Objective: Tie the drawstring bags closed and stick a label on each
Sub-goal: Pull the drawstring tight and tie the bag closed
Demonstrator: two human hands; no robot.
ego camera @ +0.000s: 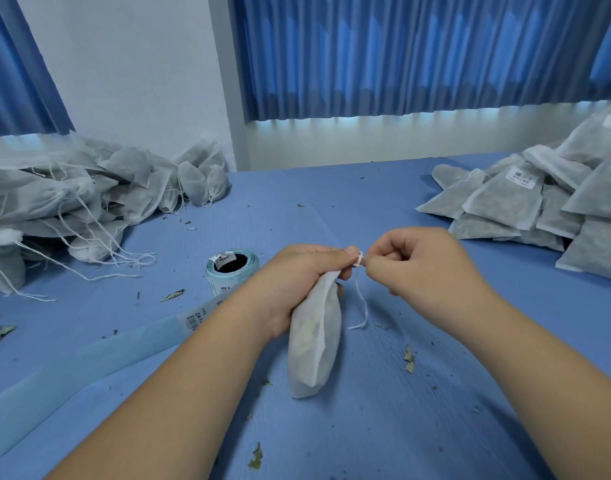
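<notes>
Drawstring bag (316, 336) of white non-woven fabric, neck gripped by left hand (297, 285), is mid-knot as right hand (418, 265) pinches its white cord (361, 308); next, pull tight, then label.

Two hands, left hand (297, 282) and right hand (425, 268); one white bag (314, 344) in the left fingers, one drawstring (363, 304) between both fingertips, one label roll (216, 277) left of them, two bag heaps, left heap (72, 202) and right heap (539, 202), farther out

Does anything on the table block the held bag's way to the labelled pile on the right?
Nothing visible does: between the bag and the labelled pile lie only leaf scraps on the table. The right hand pinching the drawstring is above that stretch.
</notes>
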